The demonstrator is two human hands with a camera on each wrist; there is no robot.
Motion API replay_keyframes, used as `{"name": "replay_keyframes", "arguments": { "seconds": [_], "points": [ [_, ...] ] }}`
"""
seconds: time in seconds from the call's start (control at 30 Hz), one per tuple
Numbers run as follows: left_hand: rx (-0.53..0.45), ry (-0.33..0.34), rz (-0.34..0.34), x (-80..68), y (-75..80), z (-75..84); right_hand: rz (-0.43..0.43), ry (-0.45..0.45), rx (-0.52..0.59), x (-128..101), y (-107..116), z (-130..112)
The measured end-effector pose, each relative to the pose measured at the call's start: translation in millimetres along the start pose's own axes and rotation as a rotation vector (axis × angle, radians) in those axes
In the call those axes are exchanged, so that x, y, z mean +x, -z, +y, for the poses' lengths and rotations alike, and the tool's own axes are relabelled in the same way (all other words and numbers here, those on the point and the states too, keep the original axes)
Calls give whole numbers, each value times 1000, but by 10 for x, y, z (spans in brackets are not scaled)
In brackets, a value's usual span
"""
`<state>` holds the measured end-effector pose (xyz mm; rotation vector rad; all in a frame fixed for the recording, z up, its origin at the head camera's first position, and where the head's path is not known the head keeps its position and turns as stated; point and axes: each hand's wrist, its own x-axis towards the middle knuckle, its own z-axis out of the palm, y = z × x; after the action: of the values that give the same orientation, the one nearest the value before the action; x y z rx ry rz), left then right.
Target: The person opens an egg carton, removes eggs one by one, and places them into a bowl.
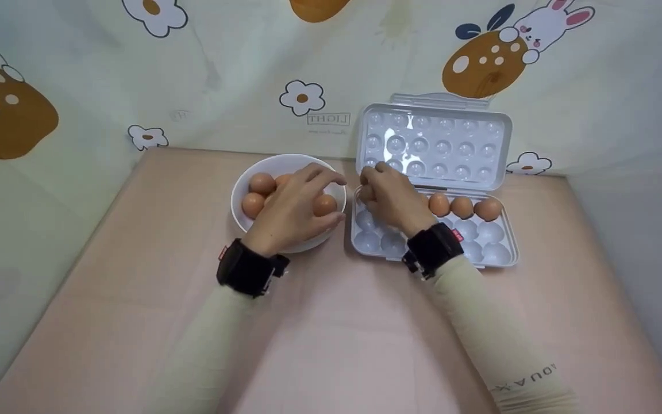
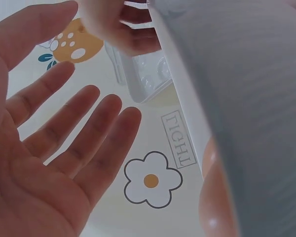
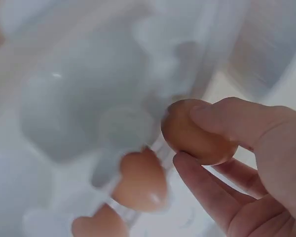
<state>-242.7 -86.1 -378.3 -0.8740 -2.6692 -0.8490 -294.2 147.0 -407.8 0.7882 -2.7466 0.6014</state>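
My left hand (image 1: 296, 210) hovers over a white bowl (image 1: 237, 210) that holds several brown eggs (image 1: 262, 183). In the left wrist view its fingers (image 2: 96, 143) are spread apart with nothing between them. My right hand (image 1: 393, 198) is above the far left corner of an opened egg carton (image 1: 515, 247). Between thumb and fingers it pinches a brown egg (image 3: 190, 133), best seen in the right wrist view. More eggs (image 1: 462, 207) stand in the carton's back row, some hidden behind that hand. Bare cups (image 1: 495, 253) show in the front rows.
The carton's lid (image 1: 443, 132) leans back, hinged upright at the rear. A pinkish cloth (image 1: 331, 345) covers the table. Behind it hangs a patterned curtain (image 1: 222, 80) with flowers and rabbits. Bowl and carton stand side by side with a narrow gap.
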Motion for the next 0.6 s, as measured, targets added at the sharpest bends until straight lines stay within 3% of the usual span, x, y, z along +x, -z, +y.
{"name": "replay_keyframes", "arguments": {
  "seconds": [0.27, 0.6],
  "points": [
    [-2, -23, 59, 24, -25, 24, 158, -99, 185, -189, 359, -81],
    [-42, -90, 89, 50, -97, 85, 233, -113, 353, -444, 433, -146]
  ]
}}
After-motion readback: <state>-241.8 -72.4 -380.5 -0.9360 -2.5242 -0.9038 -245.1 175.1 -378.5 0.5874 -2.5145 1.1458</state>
